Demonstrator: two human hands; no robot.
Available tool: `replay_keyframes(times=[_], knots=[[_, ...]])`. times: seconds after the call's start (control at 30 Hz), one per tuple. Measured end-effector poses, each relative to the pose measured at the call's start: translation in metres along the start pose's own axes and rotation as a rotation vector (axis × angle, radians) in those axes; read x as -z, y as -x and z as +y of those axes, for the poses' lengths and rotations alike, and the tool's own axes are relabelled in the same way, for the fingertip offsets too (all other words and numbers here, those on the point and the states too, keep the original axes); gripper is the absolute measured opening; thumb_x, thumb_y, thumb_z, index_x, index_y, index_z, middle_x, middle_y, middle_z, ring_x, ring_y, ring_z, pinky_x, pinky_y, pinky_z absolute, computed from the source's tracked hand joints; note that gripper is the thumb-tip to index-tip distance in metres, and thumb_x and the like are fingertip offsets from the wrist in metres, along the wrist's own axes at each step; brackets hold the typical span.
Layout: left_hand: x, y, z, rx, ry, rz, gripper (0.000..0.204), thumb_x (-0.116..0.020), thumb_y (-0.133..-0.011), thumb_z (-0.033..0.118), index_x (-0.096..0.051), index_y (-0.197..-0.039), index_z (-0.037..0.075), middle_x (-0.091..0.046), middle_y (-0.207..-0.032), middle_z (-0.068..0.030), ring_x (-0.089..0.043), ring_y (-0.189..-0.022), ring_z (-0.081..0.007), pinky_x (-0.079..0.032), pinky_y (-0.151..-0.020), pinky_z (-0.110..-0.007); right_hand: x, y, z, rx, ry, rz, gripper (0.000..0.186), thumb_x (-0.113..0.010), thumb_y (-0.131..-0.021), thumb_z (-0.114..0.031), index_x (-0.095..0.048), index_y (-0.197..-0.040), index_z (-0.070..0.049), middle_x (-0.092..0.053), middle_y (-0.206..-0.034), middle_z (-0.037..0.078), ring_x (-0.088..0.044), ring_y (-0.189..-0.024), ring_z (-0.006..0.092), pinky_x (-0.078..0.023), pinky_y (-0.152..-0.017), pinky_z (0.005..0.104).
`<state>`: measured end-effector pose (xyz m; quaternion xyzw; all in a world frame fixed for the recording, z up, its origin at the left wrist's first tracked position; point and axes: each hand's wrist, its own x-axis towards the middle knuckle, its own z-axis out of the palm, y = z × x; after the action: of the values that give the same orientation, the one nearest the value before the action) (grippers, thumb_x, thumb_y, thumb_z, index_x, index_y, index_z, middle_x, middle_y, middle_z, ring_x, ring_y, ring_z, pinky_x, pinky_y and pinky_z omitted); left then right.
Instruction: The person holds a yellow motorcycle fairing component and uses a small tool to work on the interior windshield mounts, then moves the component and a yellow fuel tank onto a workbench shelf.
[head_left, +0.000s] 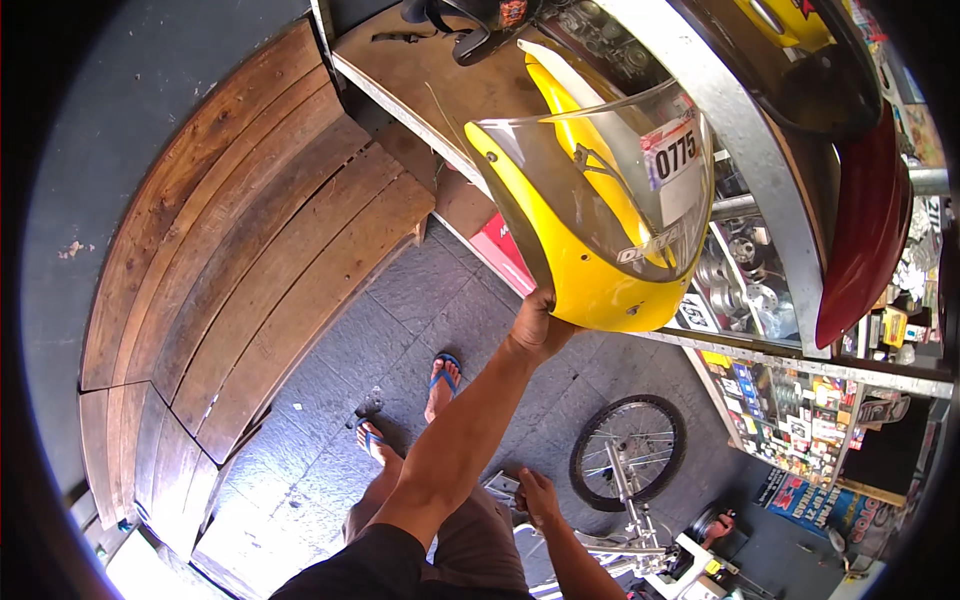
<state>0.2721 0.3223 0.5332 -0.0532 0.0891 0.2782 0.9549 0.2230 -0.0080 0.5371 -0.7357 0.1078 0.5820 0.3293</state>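
My left hand [540, 328] is raised and closed around the lower edge of a yellow motorcycle fairing [600, 302]. The fairing carries a clear windscreen [600, 145] with a number sticker on it, and stands tilted at the edge of a shelf. Lower down, in front of my legs, my right hand [538, 497] has its fingers curled in. A flat silvery piece [502, 488] shows beside those fingers; its kind is unclear. Behind the windscreen, a second yellow panel [615, 195] is seen through the clear plastic.
A long wooden bench [290, 240] curves along the left. The wooden shelf [440, 85] bears a black helmet [485, 25]. A dark red panel [868, 240] hangs at the right, above glass cases of parts [790, 410]. A bicycle wheel [628, 452] with its frame stands at lower right.
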Motion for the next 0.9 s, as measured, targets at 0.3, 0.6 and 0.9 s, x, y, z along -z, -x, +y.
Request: replay_keyframes(times=[0.3,0.6,0.9], knots=[[-0.001,-0.013,0.002,-0.019,-0.111,-0.104,0.052,-0.061,-0.082,0.027,-0.054,-0.129,0.005,-0.059,-0.129,-0.0107,-0.054,-0.12,-0.0298,-0.034,-0.106,-0.055,0.009,-0.013,0.003,-0.024,0.06,-0.002,0.038,-0.054,-0.097,-0.036,-0.062,-0.104,0.001,-0.043,-0.062,-0.002,-0.043,-0.048,0.0092,-0.034,-0.044,0.026],[-0.006,-0.076,-0.044,0.094,0.009,-0.114,0.049,-0.054,-0.08,0.021,-0.056,-0.125,0.0,-0.06,-0.125,-0.0142,-0.056,-0.117,-0.03,-0.035,-0.107,-0.052,0.013,-0.03,-0.012,-0.001,0.094,0.014,0.035,-0.055,-0.096,-0.034,-0.06,-0.102,-0.001,-0.039,-0.058,-0.004,-0.039,-0.045,0.009,-0.031,-0.042,0.0254],[-0.01,-0.143,-0.078,0.029,0.008,0.111,0.039,-0.053,-0.077,0.009,-0.048,-0.115,0.008,-0.06,-0.098,-0.0137,-0.063,-0.093,-0.0282,-0.052,-0.088,-0.051,0.037,-0.035,-0.007,-0.086,0.091,-0.001,0.037,-0.058,-0.095,-0.036,-0.062,-0.099,0.0,-0.044,-0.061,-0.003,-0.043,-0.047,0.0079,-0.032,-0.042,0.0249]])
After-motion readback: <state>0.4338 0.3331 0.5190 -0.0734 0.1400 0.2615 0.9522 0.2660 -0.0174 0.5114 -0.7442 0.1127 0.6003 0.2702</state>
